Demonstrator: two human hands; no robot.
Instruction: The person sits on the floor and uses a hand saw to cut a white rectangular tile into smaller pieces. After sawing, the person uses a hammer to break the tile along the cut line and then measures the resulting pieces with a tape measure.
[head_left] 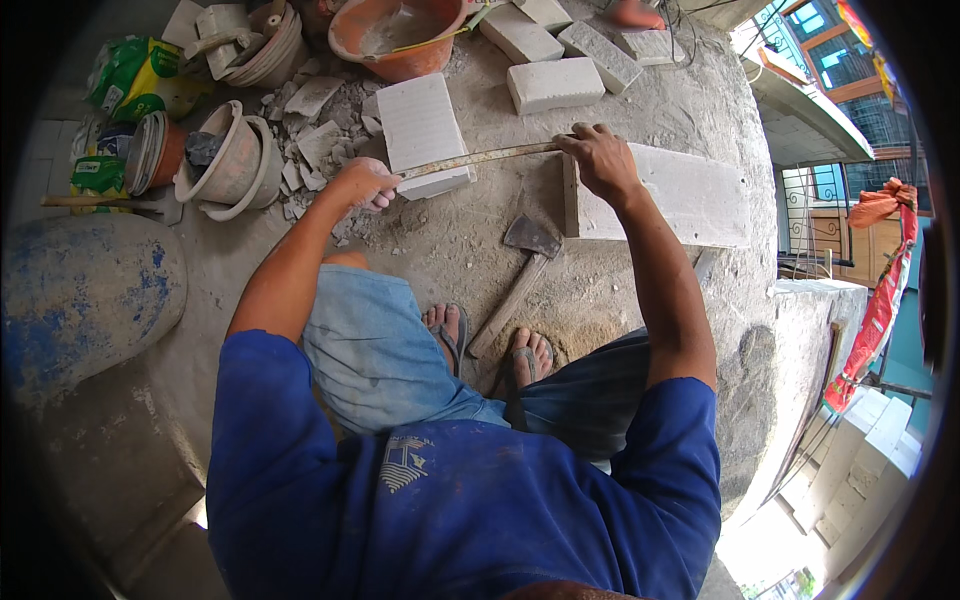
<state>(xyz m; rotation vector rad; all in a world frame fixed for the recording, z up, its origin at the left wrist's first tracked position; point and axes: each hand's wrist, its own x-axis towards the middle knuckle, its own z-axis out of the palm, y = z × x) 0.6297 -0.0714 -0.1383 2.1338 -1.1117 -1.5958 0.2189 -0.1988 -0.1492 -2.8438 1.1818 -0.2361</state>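
A narrow, worn yellowish measuring tape stretches between my two hands. My left hand is closed round its left end, beside the near edge of a white block lying on the floor. At the other end, my right hand has its fingers bent over the tape, above the left end of a larger pale block. The tape passes over the near part of the left block and spans the gap between the two. Below it, a hatchet with a wooden handle lies close to my feet.
Broken rubble is heaped left of the white block. Stacked buckets and a blue-stained drum stand farther left. An orange basin and several loose blocks are at the far side. A low ledge borders the right.
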